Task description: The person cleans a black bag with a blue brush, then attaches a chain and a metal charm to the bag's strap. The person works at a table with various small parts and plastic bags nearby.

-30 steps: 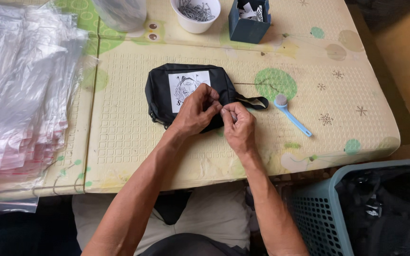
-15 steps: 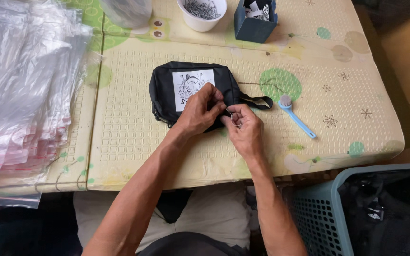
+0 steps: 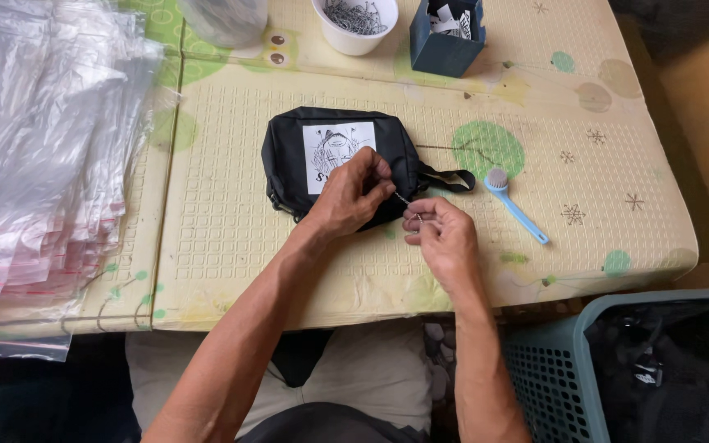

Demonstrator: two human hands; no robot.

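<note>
Head view: black pouch (image 3: pixel 289 164) lies flat mid desk (image 3: pixel 223 246). Left hand (image 3: pixel 350 197) rests on pouch, fingers pinching a thin metal pin (image 3: pixel 408 203); right hand (image 3: pixel 445 238) pinches its other end. Blue brush (image 3: pixel 514 205) just right.

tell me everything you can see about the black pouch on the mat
The black pouch is a small, soft bag of what looks like woven fabric, roughly rectangular, lying flat on the pale foam mat. A white square patch with a black drawing sits on its front. A short black strap loop sticks out to its right. The left hand rests on its lower right part; the right hand pinches a thin metal piece beside it.
</note>
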